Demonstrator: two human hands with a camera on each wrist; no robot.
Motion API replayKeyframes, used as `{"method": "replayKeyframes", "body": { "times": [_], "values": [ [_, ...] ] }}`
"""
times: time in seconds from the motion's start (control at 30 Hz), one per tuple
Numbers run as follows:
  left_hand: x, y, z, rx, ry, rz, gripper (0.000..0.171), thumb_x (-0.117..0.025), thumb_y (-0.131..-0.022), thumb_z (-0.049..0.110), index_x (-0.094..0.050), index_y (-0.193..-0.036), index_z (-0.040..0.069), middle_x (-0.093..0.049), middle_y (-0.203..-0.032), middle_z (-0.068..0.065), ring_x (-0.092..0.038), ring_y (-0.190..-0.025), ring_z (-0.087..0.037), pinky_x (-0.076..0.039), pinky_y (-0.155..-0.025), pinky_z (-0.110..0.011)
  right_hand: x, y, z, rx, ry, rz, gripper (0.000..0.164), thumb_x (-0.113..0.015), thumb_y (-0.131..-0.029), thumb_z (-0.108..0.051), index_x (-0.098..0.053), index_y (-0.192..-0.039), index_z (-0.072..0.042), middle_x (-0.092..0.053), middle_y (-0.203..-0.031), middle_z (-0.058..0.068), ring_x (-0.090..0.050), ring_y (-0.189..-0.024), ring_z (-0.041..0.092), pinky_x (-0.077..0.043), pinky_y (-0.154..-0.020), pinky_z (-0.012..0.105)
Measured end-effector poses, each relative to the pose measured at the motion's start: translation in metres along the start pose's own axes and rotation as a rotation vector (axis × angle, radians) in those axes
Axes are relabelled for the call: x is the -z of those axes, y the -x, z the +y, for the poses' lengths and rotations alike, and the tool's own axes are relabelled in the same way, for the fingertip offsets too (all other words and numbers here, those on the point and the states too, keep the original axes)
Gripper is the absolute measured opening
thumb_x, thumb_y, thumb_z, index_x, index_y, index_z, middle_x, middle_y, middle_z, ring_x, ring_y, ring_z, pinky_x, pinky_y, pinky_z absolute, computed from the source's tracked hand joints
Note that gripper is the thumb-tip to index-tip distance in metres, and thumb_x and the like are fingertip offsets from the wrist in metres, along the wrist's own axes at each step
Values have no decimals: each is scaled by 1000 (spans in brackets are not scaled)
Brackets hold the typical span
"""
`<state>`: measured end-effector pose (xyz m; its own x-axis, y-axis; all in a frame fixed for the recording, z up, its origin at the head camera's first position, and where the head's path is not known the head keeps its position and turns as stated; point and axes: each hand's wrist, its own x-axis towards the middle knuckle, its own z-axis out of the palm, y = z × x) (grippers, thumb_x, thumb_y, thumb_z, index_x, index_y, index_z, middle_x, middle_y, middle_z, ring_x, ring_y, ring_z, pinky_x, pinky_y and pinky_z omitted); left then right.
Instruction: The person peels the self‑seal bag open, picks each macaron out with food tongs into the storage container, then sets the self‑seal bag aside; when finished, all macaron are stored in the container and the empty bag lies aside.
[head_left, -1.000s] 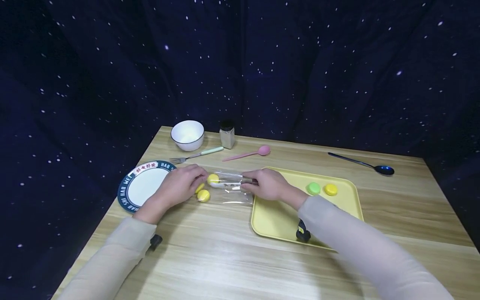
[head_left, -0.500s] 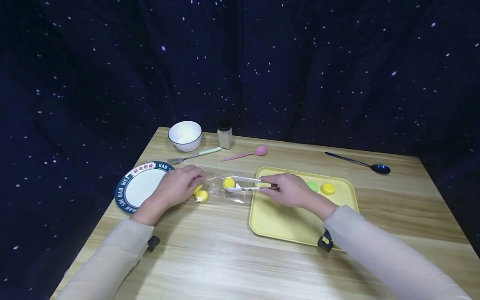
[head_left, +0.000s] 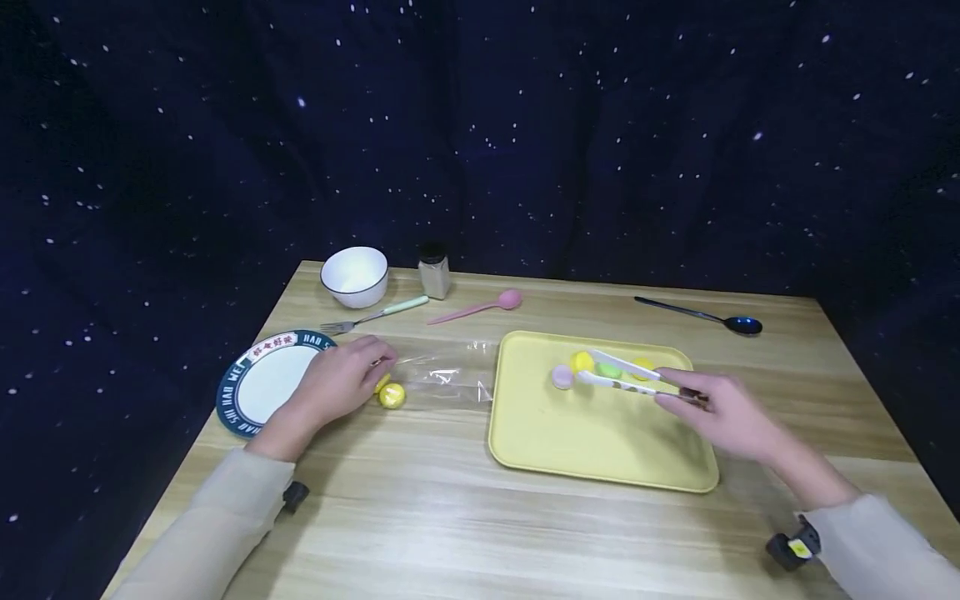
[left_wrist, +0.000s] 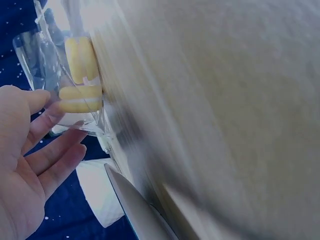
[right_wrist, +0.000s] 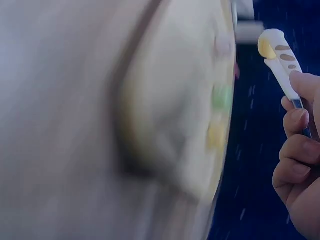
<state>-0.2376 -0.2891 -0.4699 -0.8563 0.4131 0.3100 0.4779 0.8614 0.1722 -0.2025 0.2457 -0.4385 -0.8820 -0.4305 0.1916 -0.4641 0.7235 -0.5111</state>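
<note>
My left hand [head_left: 347,375] pinches the end of a clear plastic bag [head_left: 446,377] that lies on the table. Inside the bag, close to those fingers, are yellow macarons [head_left: 392,396]; two of them [left_wrist: 82,60] show in the left wrist view, pale filling visible. My right hand [head_left: 726,417] grips a pair of white-tipped tongs [head_left: 615,384] with brown spots. Between the tong tips is a yellow macaron [right_wrist: 265,47], held over the yellow tray [head_left: 570,446]. On the tray are a lilac macaron [head_left: 562,377], a green macaron [head_left: 607,372] and another yellow macaron [head_left: 643,367], partly behind the tongs.
A white plate with a dark green rim [head_left: 232,387] is left of my left hand. Behind it stand a white bowl [head_left: 355,277] and a black-lidded jar [head_left: 434,277]. A fork [head_left: 375,316], a pink spoon [head_left: 476,308] and a dark blue spoon [head_left: 697,314] lie along the back.
My right hand has drawn the tongs and a yellow macaron out of the bag and moved right, over the tray. The left hand still pinches the bag's end.
</note>
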Motion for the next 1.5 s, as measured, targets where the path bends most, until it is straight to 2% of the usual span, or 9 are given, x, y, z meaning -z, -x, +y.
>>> {"method": "replayKeyframes", "body": {
  "times": [0.2,0.33,0.47,0.63,0.77,1.13,1.27,1.43,1.5],
  "values": [
    [0,1,-2,8,-1,0,13,-60,-94,30,-67,-103,24,-65,-106,7,-64,-93,-16,-52,-73,-41,22,56,37,-201,71,5,50,-64,-91,-39,-61,-127,-5,-48,-63,-5,-39,-49,6,-35,-40,24],
    [1,0,-2,-4,1,3,13,-60,-94,29,-67,-103,23,-66,-104,6,-65,-91,-17,-52,-71,-42,24,77,53,-237,132,20,50,-64,-90,-41,-63,-125,-6,-46,-61,-7,-38,-49,6,-33,-40,24],
    [1,-2,0,-15,4,-4,12,-62,-94,27,-67,-103,21,-66,-103,5,-65,-89,-18,-52,-71,-42,24,83,59,-226,188,25,50,-65,-89,-43,-64,-124,-7,-43,-58,-8,-35,-46,5,-31,-39,24],
    [-1,-2,0,-12,9,-14,13,-61,-94,28,-67,-103,21,-66,-103,6,-65,-90,-18,-52,-71,-42,20,76,58,-271,200,-31,58,-62,-88,-51,-62,-127,-8,-53,-68,-6,-40,-53,10,-32,-42,26],
    [-1,-2,0,-7,5,-19,12,-60,-94,28,-67,-103,22,-66,-103,6,-64,-90,-16,-52,-70,-41,21,73,56,-293,173,-55,59,-62,-88,-52,-60,-129,-9,-54,-68,-5,-43,-55,11,-33,-44,27],
    [3,-1,-2,14,-20,-25,12,-62,-93,29,-67,-103,24,-65,-101,8,-64,-89,-15,-52,-71,-39,31,65,49,-168,172,41,47,-66,-89,-39,-63,-123,-7,-54,-67,-8,-40,-51,4,-33,-42,24],
    [5,0,-2,11,-17,-10,12,-62,-93,28,-67,-103,23,-65,-102,7,-64,-90,-16,-51,-72,-40,23,48,35,-94,159,53,44,-66,-89,-38,-64,-122,-9,-50,-61,-11,-37,-47,3,-33,-40,23],
    [7,-1,0,-6,8,-1,14,-60,-94,27,-67,-105,21,-66,-104,5,-64,-93,-18,-51,-73,-42,5,14,10,-31,123,31,41,-63,-91,-41,-66,-122,-14,-56,-68,-8,-34,-43,2,-32,-36,23],
    [8,-2,1,-10,10,-2,15,-60,-94,28,-67,-105,21,-66,-104,5,-64,-92,-17,-51,-74,-41,-5,-1,0,18,120,31,38,-63,-91,-40,-67,-120,-16,-60,-77,-9,-35,-44,2,-32,-37,22]
  ]
}}
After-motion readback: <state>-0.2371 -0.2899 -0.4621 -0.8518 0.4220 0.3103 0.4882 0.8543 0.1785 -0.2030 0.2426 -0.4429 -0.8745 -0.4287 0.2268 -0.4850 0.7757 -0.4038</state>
